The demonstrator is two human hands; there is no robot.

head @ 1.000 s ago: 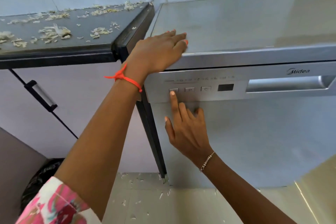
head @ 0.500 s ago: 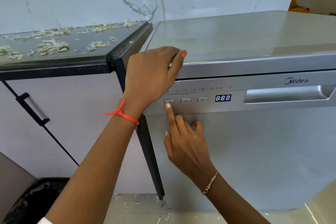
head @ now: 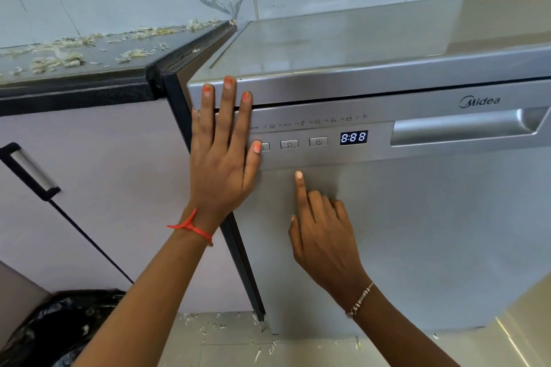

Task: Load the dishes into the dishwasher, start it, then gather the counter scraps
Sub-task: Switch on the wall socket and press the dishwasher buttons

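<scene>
Dishwasher [head: 417, 217], beside the counter's [head: 74, 92] right end; display [head: 353, 137] reads 8:88. Left hand [head: 220, 164] lies flat on the door's top left corner, fingers straight, thumb on the leftmost button [head: 265, 147]. Right hand [head: 322, 235]: index finger straight, tip at the door face just below the buttons, other fingers curled, holding nothing.

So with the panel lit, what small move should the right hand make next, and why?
Probably raise the index fingertip of the right hand to the square silver P button. The silver dishwasher's blue digital display reads 8:88, the fingertip sits just below that button, and the left hand lies flat on the door's corner.
</scene>
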